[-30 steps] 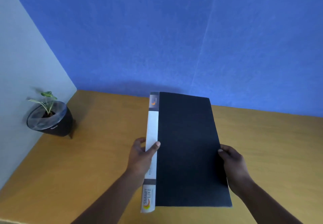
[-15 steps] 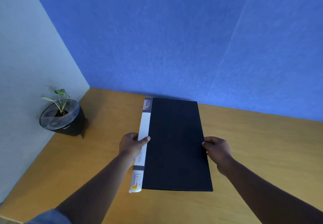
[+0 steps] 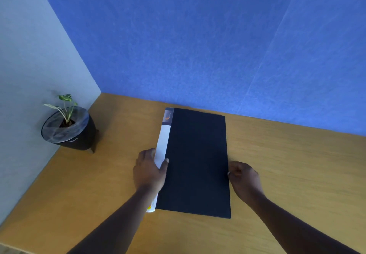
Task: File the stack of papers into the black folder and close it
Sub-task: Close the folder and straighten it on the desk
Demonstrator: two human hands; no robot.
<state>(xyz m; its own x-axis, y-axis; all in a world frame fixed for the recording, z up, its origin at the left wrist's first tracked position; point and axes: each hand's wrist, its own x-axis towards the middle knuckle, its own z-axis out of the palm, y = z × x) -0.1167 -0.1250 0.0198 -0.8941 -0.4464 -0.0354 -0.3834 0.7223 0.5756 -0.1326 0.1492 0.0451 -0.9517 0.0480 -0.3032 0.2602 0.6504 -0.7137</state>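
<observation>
Black folder (image 3: 196,160) closed on wooden desk (image 3: 287,164), spine label unreadable

Two bare forearms reach in from the bottom edge, each ending in a bare hand. The left hand (image 3: 149,169) and right hand (image 3: 244,177) wear no gloves, rings or watches. No sleeve shows below either wrist; both forearms are uncovered down to the frame's edge.

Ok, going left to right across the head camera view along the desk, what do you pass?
Potted plant → left hand → black folder → right hand.
</observation>
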